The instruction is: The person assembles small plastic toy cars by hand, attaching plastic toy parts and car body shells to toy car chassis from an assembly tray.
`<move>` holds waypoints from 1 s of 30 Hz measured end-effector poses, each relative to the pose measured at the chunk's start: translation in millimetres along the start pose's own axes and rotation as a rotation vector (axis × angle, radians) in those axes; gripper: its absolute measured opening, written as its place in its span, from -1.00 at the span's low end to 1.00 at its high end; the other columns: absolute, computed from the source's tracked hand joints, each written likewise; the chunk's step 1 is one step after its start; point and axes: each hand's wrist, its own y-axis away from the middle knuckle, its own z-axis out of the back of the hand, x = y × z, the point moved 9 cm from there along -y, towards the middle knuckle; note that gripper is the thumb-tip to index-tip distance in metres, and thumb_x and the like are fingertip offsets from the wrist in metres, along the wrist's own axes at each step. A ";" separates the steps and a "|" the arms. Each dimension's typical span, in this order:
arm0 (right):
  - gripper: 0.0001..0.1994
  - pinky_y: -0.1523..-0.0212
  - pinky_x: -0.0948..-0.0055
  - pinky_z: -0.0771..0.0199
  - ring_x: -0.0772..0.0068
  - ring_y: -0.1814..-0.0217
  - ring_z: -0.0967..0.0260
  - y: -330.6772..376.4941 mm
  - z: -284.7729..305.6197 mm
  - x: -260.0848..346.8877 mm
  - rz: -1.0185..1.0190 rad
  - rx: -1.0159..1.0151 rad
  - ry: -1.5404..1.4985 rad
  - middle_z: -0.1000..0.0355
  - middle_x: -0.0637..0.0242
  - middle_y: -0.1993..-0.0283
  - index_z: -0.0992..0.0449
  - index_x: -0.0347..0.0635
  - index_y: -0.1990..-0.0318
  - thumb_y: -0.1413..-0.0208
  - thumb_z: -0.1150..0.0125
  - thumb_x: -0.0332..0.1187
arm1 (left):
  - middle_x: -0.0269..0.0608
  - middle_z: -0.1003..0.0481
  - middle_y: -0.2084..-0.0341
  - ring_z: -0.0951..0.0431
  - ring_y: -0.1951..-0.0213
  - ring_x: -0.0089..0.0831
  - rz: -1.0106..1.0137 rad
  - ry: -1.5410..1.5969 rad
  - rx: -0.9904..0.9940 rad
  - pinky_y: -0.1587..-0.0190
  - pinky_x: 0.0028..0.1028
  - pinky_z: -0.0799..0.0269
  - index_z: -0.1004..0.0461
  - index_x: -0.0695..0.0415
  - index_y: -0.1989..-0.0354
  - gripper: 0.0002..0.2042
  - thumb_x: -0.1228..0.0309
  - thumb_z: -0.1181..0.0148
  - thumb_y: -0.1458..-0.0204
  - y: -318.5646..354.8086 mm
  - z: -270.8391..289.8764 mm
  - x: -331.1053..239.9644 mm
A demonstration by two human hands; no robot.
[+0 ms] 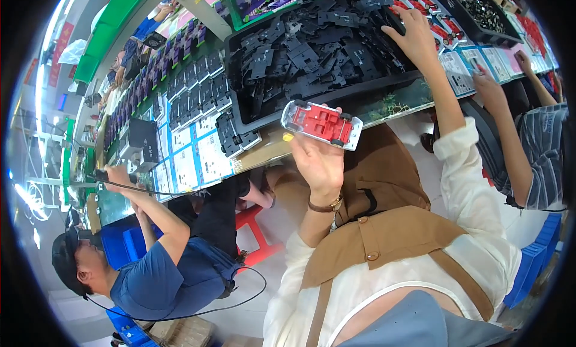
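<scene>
My left hand (pixel 320 167) holds up an upturned toy car body (pixel 321 122) with a white shell and red interior, in front of the parts bin. The car's underside faces up, and dark wheels show at one end. Past the bin's right end, my right hand (pixel 415 39) reaches out with thumb and fingers apart, close to black parts and a group of red-and-white car bodies (pixel 441 32). Nothing shows in its grasp, though the fingertips are partly hard to make out. The black bin (pixel 375 86) is heaped with flat black plastic car base plates (pixel 318 54).
Rows of cars with black undersides (pixel 201 86) lie on printed sheets (pixel 186 167) at the left. A co-worker in a blue shirt (pixel 150 281) sits there beside a red stool (pixel 258 239). Another in a striped shirt (pixel 543 155) works right. A small-parts bin (pixel 504 38) stands far right.
</scene>
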 end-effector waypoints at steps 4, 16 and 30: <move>-0.72 0.17 0.31 -0.37 0.19 0.16 -0.33 -9.6 -33.8 -29.5 0.016 0.092 -0.058 -0.37 0.22 0.27 -0.50 -0.10 0.16 0.03 -0.21 -0.24 | -0.03 -0.24 -0.09 -0.22 -0.13 0.04 0.035 0.031 -0.011 -0.15 -0.01 -0.12 -0.12 0.07 -0.19 -0.47 -0.01 0.44 -0.18 6.6 -2.8 1.9; -0.80 0.28 0.37 -0.41 0.21 0.27 -0.38 20.7 -40.7 109.4 0.527 0.270 -0.091 -0.36 0.26 0.35 -0.42 -0.23 0.34 0.02 -0.17 -0.29 | -0.01 -0.27 -0.06 -0.29 -0.07 0.02 0.021 -0.060 -0.028 -0.12 -0.07 -0.16 -0.13 0.12 -0.16 -0.49 0.05 0.43 -0.18 10.7 -0.4 -1.6; -0.67 0.06 0.46 -0.36 0.22 0.05 -0.40 9.9 0.6 96.0 0.412 0.102 -0.327 -0.42 0.19 0.06 -0.44 -0.20 0.06 0.01 -0.22 -0.34 | -0.03 -0.28 -0.06 -0.27 -0.09 0.04 -0.039 -0.023 -0.029 -0.13 -0.06 -0.15 -0.14 0.10 -0.15 -0.48 -0.01 0.36 -0.17 15.9 2.9 -21.2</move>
